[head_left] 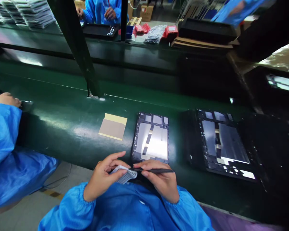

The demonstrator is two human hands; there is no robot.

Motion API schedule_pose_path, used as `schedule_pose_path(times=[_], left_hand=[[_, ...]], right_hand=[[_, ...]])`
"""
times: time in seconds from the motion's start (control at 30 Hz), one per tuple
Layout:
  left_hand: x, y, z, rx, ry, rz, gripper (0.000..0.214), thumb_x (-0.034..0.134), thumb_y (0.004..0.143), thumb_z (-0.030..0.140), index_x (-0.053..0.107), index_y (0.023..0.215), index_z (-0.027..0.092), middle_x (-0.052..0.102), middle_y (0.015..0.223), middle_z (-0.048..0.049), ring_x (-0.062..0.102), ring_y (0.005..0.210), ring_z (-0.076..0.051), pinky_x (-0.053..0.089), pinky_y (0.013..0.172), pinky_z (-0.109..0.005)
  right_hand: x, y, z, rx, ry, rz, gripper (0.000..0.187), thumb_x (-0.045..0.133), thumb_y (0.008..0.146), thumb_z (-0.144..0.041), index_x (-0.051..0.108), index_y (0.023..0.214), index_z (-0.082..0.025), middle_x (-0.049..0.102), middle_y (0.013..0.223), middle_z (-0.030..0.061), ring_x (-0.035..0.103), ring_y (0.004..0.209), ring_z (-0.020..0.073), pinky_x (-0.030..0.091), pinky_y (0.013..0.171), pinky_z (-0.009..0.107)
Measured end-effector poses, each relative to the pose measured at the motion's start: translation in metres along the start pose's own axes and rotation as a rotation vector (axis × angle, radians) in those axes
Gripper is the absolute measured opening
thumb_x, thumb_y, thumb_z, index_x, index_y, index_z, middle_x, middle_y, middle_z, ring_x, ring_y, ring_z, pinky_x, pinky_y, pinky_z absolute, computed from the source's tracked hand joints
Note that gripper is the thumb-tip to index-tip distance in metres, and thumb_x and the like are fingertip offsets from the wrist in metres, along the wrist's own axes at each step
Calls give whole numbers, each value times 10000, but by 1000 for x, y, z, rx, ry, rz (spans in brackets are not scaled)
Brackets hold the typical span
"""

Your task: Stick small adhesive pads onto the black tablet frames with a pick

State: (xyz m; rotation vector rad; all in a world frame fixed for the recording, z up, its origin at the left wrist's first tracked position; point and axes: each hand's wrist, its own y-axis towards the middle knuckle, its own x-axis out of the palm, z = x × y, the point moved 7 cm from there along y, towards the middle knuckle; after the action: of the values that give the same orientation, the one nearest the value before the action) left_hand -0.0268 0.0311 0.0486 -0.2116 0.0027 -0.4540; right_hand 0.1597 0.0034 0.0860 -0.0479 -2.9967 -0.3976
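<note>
My left hand (106, 175) pinches a white sheet of small stickers (126, 176), bent at its right end. In my right hand (160, 179) is a slim dark tool, likely tweezers (167, 170), held almost level with its tip at the sheet's edge. Just beyond my hands a tablet frame (153, 136) lies flat on the green bench, its silver back plate crossed by a dark flex cable (148, 139). Left of it rests a tan card (113, 127) with yellow edges. Whether a sticker is on the tool's tip is too small to tell.
A second tablet frame (223, 144) lies to the right, beside black trays (262, 147). At left a co-worker's hand and blue sleeve (4, 128) reach over the bench. A dark post (79, 48) rises at its back edge. Another person works beyond, by a black tray (98, 30).
</note>
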Motion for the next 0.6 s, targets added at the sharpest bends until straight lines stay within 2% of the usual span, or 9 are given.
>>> schedule_pose_path(times=[0.17,0.23,0.3,0.37,0.4,0.47,0.53,0.6], left_hand=[[5,-1,1,-42,-19,-29,493,747,838,309,599,1294,193,790,919,-45,756,859,-168,608,806,-262],[-2,1,4,-58,6,-12,508,757,827,326,599,1291,193,790,931,-53,757,846,-172,613,785,-265],[-26,10,10,-62,43,102,543,774,809,357,592,1297,198,788,972,-67,756,820,-179,617,734,-266],[-64,26,15,-41,67,304,617,795,781,397,568,1323,206,777,1035,-83,755,844,-199,622,709,-286],[-84,35,18,-14,74,410,666,804,766,414,547,1345,208,768,1065,-91,751,904,-220,628,742,-314],[-117,55,20,20,115,520,720,798,760,438,511,1374,196,741,1138,-119,725,1038,-265,619,855,-405],[-137,67,24,66,266,595,693,779,774,434,518,1364,183,673,1280,-159,651,1201,-302,550,1001,-483],[-138,61,36,139,522,674,615,755,805,418,554,1341,192,553,1443,-169,525,1354,-333,460,1109,-520]], right_hand=[[-5,-2,8,72,90,88,37,738,897,-243,758,928,-250,822,889,46,801,824,217,669,738,325],[-10,-3,8,74,104,115,43,739,897,-233,756,928,-256,822,897,39,800,836,209,666,754,320],[-14,-5,5,44,110,117,58,739,898,-227,758,938,-265,823,913,35,798,838,199,662,760,314],[-17,-6,1,3,109,108,74,740,897,-223,762,948,-273,823,935,34,795,837,194,661,765,317],[-19,-7,-1,-14,108,106,84,740,896,-218,764,952,-276,822,947,33,793,838,193,663,763,320],[-24,-11,-3,-25,115,109,110,739,895,-209,759,974,-283,820,964,31,792,847,196,670,745,322],[-28,-15,-3,0,126,117,130,732,899,-212,739,1007,-284,817,976,40,793,867,208,677,731,333],[-34,-19,-1,40,104,113,122,725,905,-220,718,1013,-276,813,985,54,789,907,223,675,775,367]])
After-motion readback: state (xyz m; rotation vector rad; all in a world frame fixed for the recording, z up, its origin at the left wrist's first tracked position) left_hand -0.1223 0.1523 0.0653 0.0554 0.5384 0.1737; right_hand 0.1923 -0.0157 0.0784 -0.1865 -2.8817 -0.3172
